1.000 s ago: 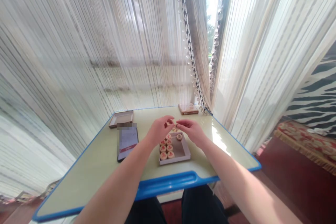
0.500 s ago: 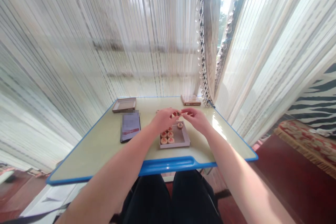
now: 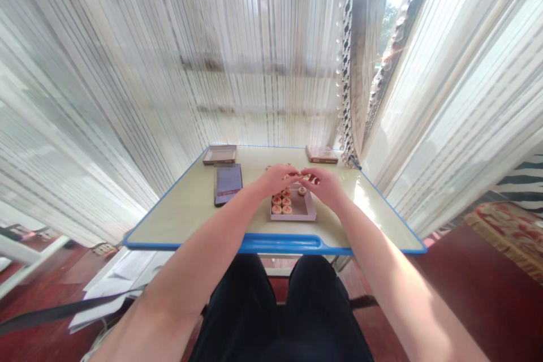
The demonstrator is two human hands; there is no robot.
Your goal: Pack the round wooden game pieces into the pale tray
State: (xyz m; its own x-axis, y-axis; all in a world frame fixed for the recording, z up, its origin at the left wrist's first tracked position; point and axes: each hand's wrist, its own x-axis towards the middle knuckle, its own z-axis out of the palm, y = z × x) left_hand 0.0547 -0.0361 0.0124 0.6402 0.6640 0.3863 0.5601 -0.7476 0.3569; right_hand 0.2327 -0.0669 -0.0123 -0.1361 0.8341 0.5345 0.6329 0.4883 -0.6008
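Observation:
Fingertips of my left hand (image 3: 276, 180) and my right hand (image 3: 324, 185) meet just above the far side of a shallow box (image 3: 292, 217). Both hands are closed in a pinch around a small round Chinese chess piece, now mostly hidden by the fingers. Inside the box, red-marked pieces (image 3: 277, 210) sit in two columns along the left wall. A single dark-marked piece (image 3: 302, 190) lies apart at the box's far right, below my fingers. Beyond my left hand, a few more pieces (image 3: 268, 167) show in part on the table.
On the blue-edged table (image 3: 178, 215) a tablet (image 3: 229, 181) lies left of the box. An open shallow tray (image 3: 220, 162) is at the back left, and a flat box (image 3: 321, 155) at the back right. String curtains (image 3: 254, 96) hang behind the table.
The camera view has shifted, so the table appears higher and further right. My hands stay together over the box; the dark-marked piece between my fingertips is now mostly covered.

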